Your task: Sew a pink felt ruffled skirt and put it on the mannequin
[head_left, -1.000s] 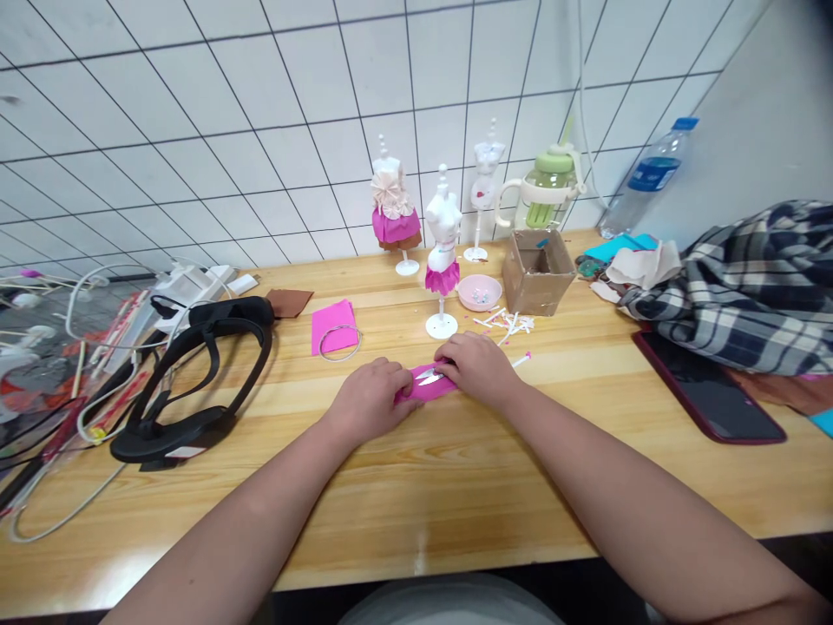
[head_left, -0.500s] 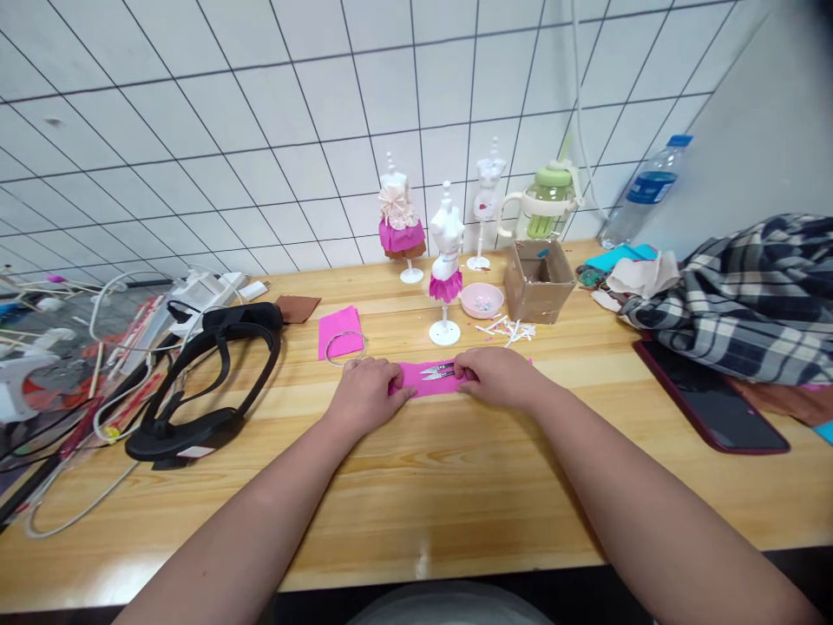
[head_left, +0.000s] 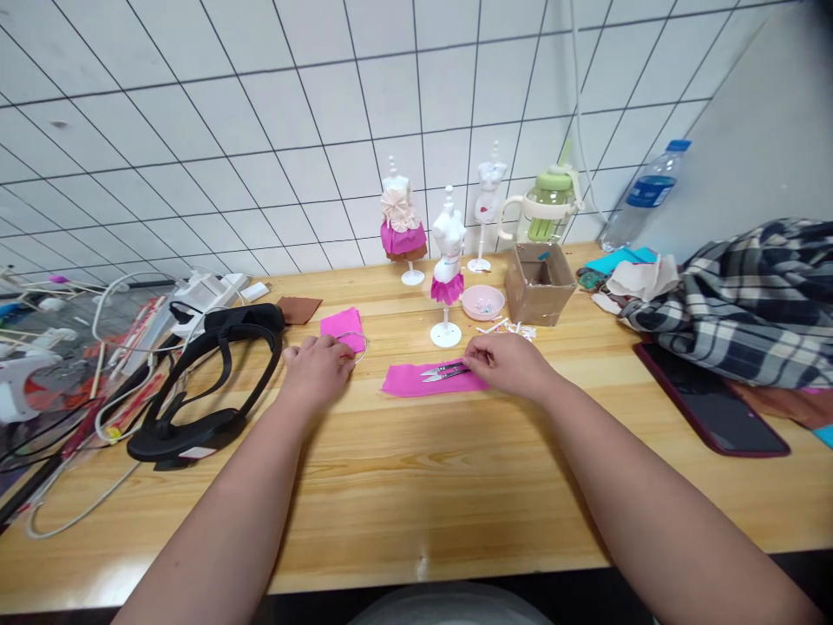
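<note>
The person's left hand [head_left: 318,369] lies palm down on the pale wooden tabletop [head_left: 416,486], fingers loosely curled, its fingertips at the thin wire ring [head_left: 352,343] that rests on a small square of bright pink fabric [head_left: 341,325]; I cannot tell whether it grips the ring or only touches it. The right hand [head_left: 511,365] sits knuckles up at the right end of a long strip of pink fabric [head_left: 426,380] spread flat on the table, its fingers pinching the handle end of the small silver thread snips [head_left: 442,372], which lie on the strip with the blades pointing left. Just behind the strip stands a small white mannequin in a pink ruffled skirt [head_left: 448,278]. A black head-strap rig [head_left: 208,373] lies to the left of the left hand.
</note>
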Available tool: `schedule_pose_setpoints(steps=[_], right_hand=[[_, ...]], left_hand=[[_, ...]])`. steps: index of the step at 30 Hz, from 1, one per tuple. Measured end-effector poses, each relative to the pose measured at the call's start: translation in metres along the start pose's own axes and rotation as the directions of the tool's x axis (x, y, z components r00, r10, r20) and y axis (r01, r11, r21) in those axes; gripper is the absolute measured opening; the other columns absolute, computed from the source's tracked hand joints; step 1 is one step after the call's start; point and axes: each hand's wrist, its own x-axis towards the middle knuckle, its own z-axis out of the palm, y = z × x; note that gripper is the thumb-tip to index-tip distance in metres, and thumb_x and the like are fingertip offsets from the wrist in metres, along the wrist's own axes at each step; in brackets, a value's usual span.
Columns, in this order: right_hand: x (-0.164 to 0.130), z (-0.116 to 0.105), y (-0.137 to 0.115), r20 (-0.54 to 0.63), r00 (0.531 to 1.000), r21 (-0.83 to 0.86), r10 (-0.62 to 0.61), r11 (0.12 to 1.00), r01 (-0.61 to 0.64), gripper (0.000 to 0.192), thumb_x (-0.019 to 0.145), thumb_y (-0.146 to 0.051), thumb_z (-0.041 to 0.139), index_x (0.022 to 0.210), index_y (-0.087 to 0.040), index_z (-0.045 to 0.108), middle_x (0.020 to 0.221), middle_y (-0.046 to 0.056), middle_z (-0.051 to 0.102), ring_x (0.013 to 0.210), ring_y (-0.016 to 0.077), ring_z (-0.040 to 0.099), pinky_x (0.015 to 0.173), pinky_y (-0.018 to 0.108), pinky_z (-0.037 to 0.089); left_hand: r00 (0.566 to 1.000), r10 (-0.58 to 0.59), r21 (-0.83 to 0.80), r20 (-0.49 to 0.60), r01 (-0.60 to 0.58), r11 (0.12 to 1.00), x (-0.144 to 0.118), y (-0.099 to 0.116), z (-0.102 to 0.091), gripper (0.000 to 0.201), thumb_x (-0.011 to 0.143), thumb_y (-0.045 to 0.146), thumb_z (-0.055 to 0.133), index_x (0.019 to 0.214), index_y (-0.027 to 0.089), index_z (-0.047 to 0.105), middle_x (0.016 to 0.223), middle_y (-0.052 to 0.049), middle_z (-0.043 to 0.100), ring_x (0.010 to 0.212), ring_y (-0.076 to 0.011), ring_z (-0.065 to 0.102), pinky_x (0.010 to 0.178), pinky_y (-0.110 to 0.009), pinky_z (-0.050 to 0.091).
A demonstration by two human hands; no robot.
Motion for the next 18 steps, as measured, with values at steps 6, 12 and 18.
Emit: schedule_pose_setpoints(steps=[6, 12, 18], right_hand=[[0.001, 0.007, -0.005, -0.187, 0.982, -0.031, 0.038, 0.999, -0.045, 0.014, 0.087, -0.029, 0.056, 0.081, -0.023, 0.066, 0.074, 0.0, 0.068, 0.069, 0.0155, 0.058, 0.06, 0.026, 0.035], [-0.01, 0.024, -0.042, -0.242, 0.967, 0.425, -0.075, 0.888, 0.176, 0.05, 0.088, -0.03, 0.06, 0.135, -0.025, 0.044, 0.119, 0.007, 0.069, 0.088, 0.0167, 0.068, 0.081, 0.031, 0.051], [-0.019, 0.033, -0.065, -0.332, 0.924, 0.553, -0.191, 0.754, 0.355, 0.053, 0.087, -0.027, 0.062, 0.137, -0.026, 0.042, 0.134, 0.01, 0.06, 0.115, 0.0221, 0.062, 0.085, 0.034, 0.054]], left_hand=[[0.987, -0.008, -0.143, -0.159, -0.015, 0.99, 0.001, 0.01, 0.006, 0.02, 0.091, 0.035, 0.05, 0.093, 0.022, 0.065, 0.113, -0.009, 0.066, 0.109, -0.0323, 0.055, 0.085, -0.047, 0.035], [0.899, 0.22, -0.407, -0.379, -0.375, 0.833, -0.026, 0.062, -0.003, 0.014, 0.097, 0.028, 0.041, 0.099, 0.022, 0.054, 0.101, -0.004, 0.071, 0.106, -0.0213, 0.062, 0.106, -0.046, 0.03], [0.83, 0.37, -0.446, -0.418, -0.542, 0.712, -0.045, 0.092, -0.005, 0.01, 0.096, 0.021, 0.042, 0.097, 0.022, 0.052, 0.09, 0.0, 0.072, 0.085, -0.0143, 0.067, 0.111, -0.044, 0.026]])
